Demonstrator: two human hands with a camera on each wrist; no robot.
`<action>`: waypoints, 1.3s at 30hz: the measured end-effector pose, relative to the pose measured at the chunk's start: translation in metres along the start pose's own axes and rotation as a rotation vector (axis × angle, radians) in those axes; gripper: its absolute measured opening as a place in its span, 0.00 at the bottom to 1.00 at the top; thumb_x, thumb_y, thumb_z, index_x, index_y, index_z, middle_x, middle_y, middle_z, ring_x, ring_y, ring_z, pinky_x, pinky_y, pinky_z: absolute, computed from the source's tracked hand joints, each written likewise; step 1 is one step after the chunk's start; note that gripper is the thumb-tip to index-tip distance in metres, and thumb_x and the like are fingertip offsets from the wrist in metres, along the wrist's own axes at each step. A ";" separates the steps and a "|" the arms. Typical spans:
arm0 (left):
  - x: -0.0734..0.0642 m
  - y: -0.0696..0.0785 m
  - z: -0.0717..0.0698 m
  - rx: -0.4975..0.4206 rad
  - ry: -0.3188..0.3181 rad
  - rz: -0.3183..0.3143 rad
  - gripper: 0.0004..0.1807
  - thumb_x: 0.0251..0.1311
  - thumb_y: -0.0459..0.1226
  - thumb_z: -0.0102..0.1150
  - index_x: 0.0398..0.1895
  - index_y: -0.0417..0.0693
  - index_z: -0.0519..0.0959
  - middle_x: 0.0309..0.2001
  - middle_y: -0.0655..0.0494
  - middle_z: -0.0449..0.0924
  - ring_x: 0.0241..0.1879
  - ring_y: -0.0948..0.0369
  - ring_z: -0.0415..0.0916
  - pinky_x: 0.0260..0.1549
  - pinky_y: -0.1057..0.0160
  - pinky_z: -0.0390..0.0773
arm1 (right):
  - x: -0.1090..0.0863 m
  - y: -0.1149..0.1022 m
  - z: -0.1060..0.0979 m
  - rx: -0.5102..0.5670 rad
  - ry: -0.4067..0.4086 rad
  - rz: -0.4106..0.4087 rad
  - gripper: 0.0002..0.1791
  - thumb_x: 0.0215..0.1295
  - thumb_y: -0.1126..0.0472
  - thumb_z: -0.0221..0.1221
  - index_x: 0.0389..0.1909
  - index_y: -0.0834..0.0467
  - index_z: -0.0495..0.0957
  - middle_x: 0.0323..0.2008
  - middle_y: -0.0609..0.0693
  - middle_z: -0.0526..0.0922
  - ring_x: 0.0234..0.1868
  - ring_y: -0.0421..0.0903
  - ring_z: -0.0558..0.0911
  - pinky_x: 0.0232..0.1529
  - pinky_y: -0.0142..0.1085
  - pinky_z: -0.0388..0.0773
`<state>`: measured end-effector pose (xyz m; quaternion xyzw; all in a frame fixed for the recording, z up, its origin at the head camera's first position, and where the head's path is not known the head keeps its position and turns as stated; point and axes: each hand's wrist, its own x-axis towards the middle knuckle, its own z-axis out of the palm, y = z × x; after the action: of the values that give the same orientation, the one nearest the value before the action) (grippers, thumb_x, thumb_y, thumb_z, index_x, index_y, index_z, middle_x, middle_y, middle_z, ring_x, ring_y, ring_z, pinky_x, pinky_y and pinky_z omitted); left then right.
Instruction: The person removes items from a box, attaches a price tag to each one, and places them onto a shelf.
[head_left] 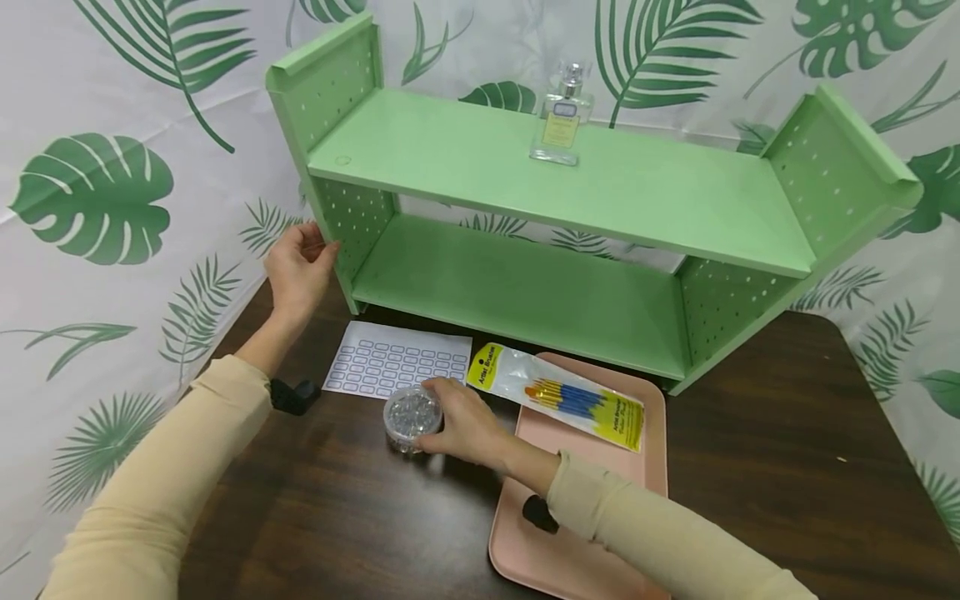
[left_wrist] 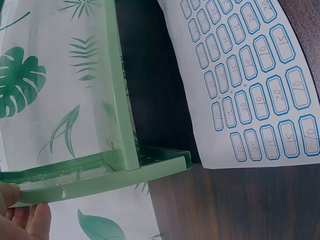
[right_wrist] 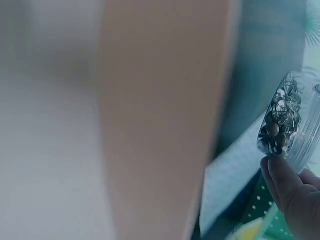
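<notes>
A green two-tier shelf (head_left: 517, 271) stands at the back of the dark table. My left hand (head_left: 296, 271) pinches the front edge of its left side panel, thumb on one face and fingers on the other, as the left wrist view shows. With thumb and fingers around its side, my right hand (head_left: 465, 425) grips a round clear plastic jar (head_left: 412, 415) low over the table. Small shiny metal pieces resembling thumbtacks (right_wrist: 282, 117) fill the jar's lower part. Just behind the jar lies a white sheet of blue-bordered price labels (head_left: 401, 358), with handwritten numbers visible in the left wrist view.
On the upper shelf board is a glass perfume bottle (head_left: 560, 125) bearing a small label. A pack of artist brushes (head_left: 570, 396) lies partly over a pink tray (head_left: 585, 550) at the right, beneath my right forearm. Leaf-patterned cloth (head_left: 97, 333) hangs behind the table.
</notes>
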<state>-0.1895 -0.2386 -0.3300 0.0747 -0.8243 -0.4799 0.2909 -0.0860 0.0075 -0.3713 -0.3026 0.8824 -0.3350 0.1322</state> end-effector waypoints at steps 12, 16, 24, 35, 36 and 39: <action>0.005 0.003 0.001 0.012 -0.016 0.044 0.14 0.59 0.27 0.58 0.47 0.28 0.74 0.46 0.38 0.80 0.44 0.49 0.80 0.45 0.63 0.79 | 0.027 0.006 -0.054 0.144 0.095 0.025 0.37 0.48 0.61 0.70 0.59 0.69 0.66 0.48 0.59 0.77 0.46 0.51 0.79 0.44 0.38 0.79; 0.005 0.003 0.000 0.029 -0.017 0.044 0.14 0.59 0.28 0.57 0.47 0.29 0.74 0.46 0.38 0.80 0.44 0.50 0.80 0.44 0.63 0.79 | 0.041 0.012 -0.069 0.143 0.118 0.077 0.38 0.50 0.60 0.69 0.61 0.67 0.65 0.47 0.58 0.77 0.43 0.50 0.79 0.40 0.36 0.78; 0.003 0.003 -0.001 0.034 -0.022 0.047 0.13 0.60 0.29 0.57 0.46 0.30 0.74 0.45 0.39 0.80 0.42 0.50 0.80 0.40 0.68 0.78 | 0.067 0.024 -0.083 0.075 0.171 0.146 0.39 0.51 0.57 0.68 0.62 0.69 0.64 0.53 0.62 0.75 0.50 0.54 0.77 0.51 0.42 0.76; -0.002 -0.002 -0.003 0.030 -0.013 0.064 0.14 0.59 0.29 0.59 0.46 0.29 0.74 0.44 0.37 0.81 0.41 0.49 0.81 0.35 0.78 0.75 | 0.092 0.037 -0.080 0.038 0.198 0.172 0.38 0.49 0.59 0.69 0.60 0.68 0.66 0.55 0.62 0.75 0.54 0.56 0.76 0.55 0.44 0.73; -0.003 -0.002 -0.003 0.029 -0.013 0.065 0.14 0.59 0.29 0.59 0.46 0.29 0.74 0.44 0.37 0.81 0.41 0.49 0.81 0.35 0.79 0.75 | 0.094 0.038 -0.080 0.041 0.199 0.176 0.38 0.49 0.59 0.69 0.61 0.68 0.66 0.55 0.62 0.75 0.54 0.56 0.75 0.56 0.44 0.73; -0.003 -0.003 -0.004 0.034 -0.015 0.065 0.14 0.59 0.29 0.59 0.46 0.30 0.74 0.44 0.37 0.81 0.41 0.49 0.81 0.34 0.80 0.73 | 0.098 0.039 -0.079 0.042 0.201 0.179 0.38 0.50 0.59 0.68 0.61 0.67 0.65 0.55 0.61 0.75 0.55 0.55 0.75 0.57 0.44 0.72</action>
<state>-0.1849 -0.2420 -0.3324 0.0494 -0.8364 -0.4567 0.2989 -0.2149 0.0103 -0.3418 -0.1850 0.9075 -0.3688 0.0788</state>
